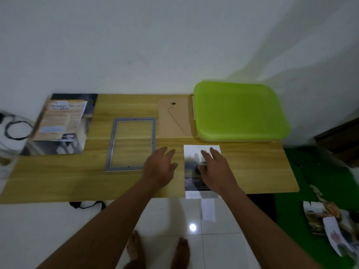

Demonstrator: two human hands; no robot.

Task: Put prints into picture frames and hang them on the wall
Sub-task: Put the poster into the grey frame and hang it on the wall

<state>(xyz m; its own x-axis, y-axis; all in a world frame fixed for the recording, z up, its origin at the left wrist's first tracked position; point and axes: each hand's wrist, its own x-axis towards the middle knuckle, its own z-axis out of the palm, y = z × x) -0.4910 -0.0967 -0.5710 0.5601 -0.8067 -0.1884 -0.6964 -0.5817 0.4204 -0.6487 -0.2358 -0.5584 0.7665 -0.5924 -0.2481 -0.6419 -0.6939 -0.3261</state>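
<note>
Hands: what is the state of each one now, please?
Left hand: open, holds nothing, over the table beside the frame.
Right hand: open, flat over the print, not gripping it.

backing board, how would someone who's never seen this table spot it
Start at the big green box at the back right of the wooden table. The backing board lies flat just left of it. It is plain brown card with a small dark hook near its top, unlike the grey frame.

Brochure [60,121] txt blurred, unreadable.
</note>
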